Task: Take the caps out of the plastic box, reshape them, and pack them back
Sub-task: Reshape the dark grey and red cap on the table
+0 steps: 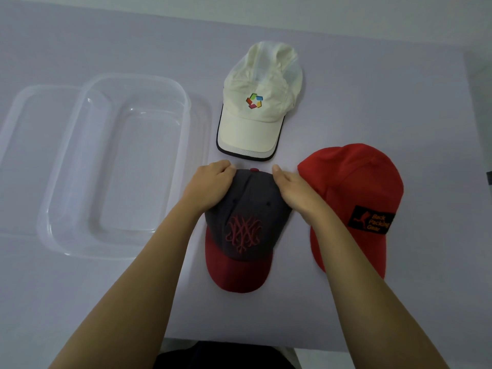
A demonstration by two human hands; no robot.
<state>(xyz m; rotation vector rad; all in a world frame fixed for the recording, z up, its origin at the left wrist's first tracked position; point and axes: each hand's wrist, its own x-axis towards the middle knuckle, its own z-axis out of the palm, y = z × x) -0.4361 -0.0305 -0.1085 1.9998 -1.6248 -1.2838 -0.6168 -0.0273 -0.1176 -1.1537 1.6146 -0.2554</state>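
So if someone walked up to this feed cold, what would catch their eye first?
Probably the two bare hands, left hand and right hand, gripping the crown of the dark grey cap with the maroon brim at centre. Next, the bright red cap with a black patch lying just right of it, and the cream cap with a colourful logo beyond. The clear plastic box sits empty on the left.
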